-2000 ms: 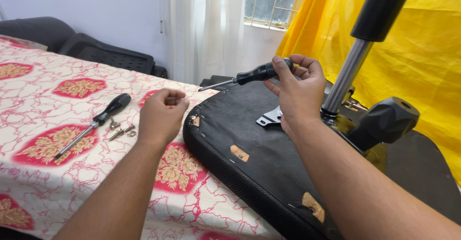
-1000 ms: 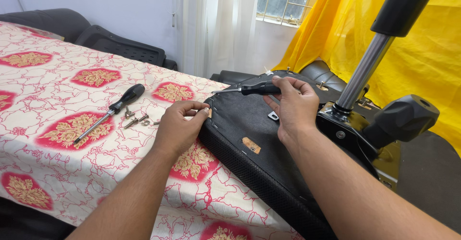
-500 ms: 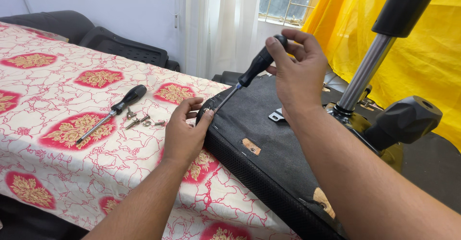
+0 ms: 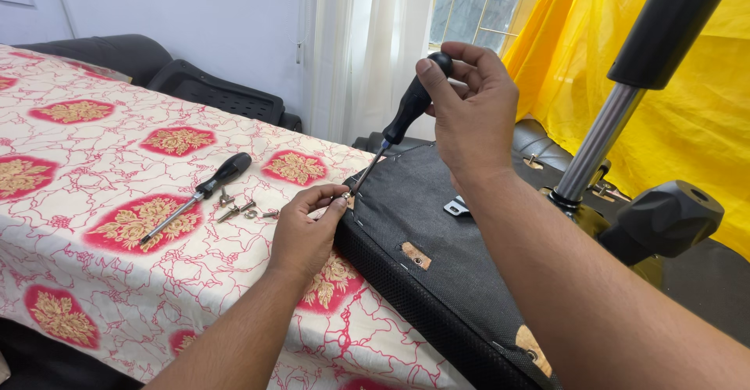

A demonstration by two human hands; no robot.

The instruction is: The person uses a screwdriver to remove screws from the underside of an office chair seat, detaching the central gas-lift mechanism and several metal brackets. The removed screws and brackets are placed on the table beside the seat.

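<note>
A counter [image 4: 94, 226] under a red-and-cream floral cloth fills the left side. An upturned black seat [image 4: 437, 257] lies on its right edge, with a gas cylinder [image 4: 625, 85] rising at two o'clock from it. The right hand [image 4: 473, 113] has its grip closed round the handle of a screwdriver [image 4: 394, 124], which tilts down toward seven o'clock, tip at the seat's near corner. The left hand [image 4: 308, 234] pinches narrowly at that corner, touching the tip's spot; what it pinches is too small to tell. At nine o'clock from it, a second screwdriver [image 4: 199, 195] lies flat, with loose screws [image 4: 242, 210] just beside it.
</note>
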